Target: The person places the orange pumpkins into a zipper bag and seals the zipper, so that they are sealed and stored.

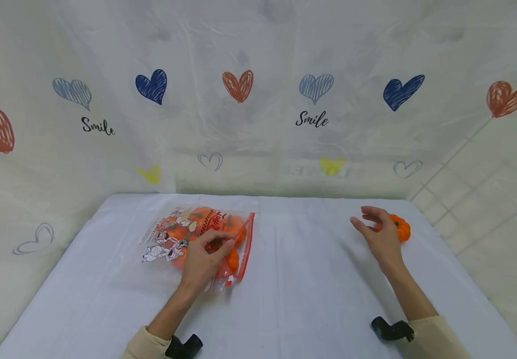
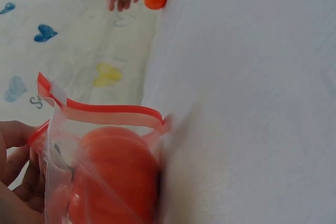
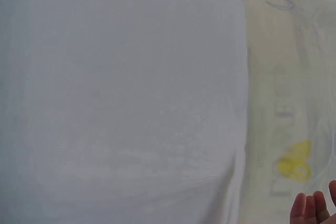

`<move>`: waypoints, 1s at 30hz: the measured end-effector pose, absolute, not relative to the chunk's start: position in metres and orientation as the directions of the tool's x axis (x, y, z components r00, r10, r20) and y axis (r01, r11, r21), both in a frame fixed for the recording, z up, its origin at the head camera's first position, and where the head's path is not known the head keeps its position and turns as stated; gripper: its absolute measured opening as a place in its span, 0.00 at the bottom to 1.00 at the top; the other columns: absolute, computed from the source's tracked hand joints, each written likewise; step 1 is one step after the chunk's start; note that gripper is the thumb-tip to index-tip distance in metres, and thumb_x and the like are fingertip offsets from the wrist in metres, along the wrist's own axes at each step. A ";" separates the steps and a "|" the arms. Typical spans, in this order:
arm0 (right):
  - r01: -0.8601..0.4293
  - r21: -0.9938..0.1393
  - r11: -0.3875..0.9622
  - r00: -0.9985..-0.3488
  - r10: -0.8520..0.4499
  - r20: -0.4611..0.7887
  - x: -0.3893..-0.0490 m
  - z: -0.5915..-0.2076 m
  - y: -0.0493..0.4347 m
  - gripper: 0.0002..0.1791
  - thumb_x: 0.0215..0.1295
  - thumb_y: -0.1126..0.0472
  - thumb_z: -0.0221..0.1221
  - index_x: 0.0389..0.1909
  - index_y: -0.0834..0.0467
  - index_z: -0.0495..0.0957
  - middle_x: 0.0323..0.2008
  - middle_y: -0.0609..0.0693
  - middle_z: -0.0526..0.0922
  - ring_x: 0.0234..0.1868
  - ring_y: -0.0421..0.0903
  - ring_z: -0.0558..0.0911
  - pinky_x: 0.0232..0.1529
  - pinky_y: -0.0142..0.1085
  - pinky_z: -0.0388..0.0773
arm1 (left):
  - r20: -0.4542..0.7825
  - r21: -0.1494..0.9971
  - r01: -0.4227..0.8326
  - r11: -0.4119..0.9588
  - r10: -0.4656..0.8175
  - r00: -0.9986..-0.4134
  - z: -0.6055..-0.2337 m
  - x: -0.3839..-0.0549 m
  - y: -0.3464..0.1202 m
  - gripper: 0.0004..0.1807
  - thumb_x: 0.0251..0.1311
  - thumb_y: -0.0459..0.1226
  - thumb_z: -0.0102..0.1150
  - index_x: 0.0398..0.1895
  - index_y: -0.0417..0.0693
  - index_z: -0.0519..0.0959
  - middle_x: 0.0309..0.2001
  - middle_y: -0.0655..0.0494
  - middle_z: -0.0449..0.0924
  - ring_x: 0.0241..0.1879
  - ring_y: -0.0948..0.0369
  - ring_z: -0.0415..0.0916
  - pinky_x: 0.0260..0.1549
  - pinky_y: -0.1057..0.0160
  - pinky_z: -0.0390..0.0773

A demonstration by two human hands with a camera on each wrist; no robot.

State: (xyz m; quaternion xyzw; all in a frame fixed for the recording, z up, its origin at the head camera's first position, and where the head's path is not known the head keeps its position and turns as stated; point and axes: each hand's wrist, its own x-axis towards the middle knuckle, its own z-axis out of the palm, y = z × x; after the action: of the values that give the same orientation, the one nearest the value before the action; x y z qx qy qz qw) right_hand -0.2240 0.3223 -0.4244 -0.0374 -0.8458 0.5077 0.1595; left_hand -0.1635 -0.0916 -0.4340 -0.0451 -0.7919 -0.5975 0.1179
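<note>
A clear zip bag (image 1: 159,238) with a red seal strip and cartoon print lies on the left half of the table, with several small orange pumpkins (image 2: 113,177) inside. My left hand (image 1: 206,257) pinches the near lip of the bag's mouth, and the opening gapes to the right. Over at the right, a single orange pumpkin (image 1: 402,228) with a dark stem sits on the table. My right hand (image 1: 383,239) is just left of it and partly covers it, fingers apart and nothing in them. Only the fingertips (image 3: 310,208) of that hand show in the right wrist view.
A white cloth covers the table (image 1: 303,279). Behind it hangs a pale curtain (image 1: 267,40) printed with hearts and "Smile". A black strap piece (image 1: 392,329) sits at my right cuff, and a similar black piece (image 1: 185,346) at the left cuff.
</note>
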 end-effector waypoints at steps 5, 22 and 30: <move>-0.063 -0.868 0.492 -0.936 0.272 0.222 -0.223 -0.425 0.331 0.32 0.68 0.47 0.68 0.67 0.55 0.73 0.49 0.25 0.72 0.52 0.29 0.71 0.47 0.13 0.71 | 0.238 0.935 0.209 0.286 -0.070 -0.969 -0.435 -0.163 -0.091 0.07 0.67 0.41 0.69 0.46 0.57 0.89 0.41 0.57 0.85 0.43 0.59 0.77 0.43 0.71 0.78; -0.023 -0.892 0.451 -0.872 0.428 0.239 -0.222 -0.420 0.354 0.31 0.64 0.53 0.72 0.66 0.50 0.74 0.50 0.28 0.71 0.52 0.36 0.76 0.49 0.15 0.71 | 0.224 0.940 0.195 0.280 -0.075 -0.972 -0.434 -0.163 -0.091 0.07 0.66 0.41 0.69 0.46 0.57 0.89 0.42 0.55 0.86 0.45 0.58 0.76 0.44 0.72 0.78; 0.042 -0.864 0.502 -0.876 0.434 0.210 -0.221 -0.419 0.365 0.34 0.67 0.46 0.68 0.71 0.49 0.71 0.63 0.38 0.70 0.69 0.46 0.67 0.55 0.16 0.71 | 0.221 0.941 0.191 0.278 -0.080 -0.972 -0.434 -0.164 -0.091 0.07 0.66 0.41 0.70 0.45 0.57 0.89 0.42 0.55 0.85 0.44 0.58 0.76 0.43 0.71 0.77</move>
State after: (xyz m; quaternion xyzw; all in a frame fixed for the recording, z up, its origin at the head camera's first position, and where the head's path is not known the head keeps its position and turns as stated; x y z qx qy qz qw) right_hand -0.2211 0.3653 -0.4192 -0.1413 -0.8421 0.4784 0.2048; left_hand -0.1636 -0.0911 -0.4340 -0.0349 -0.7915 -0.5996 0.1129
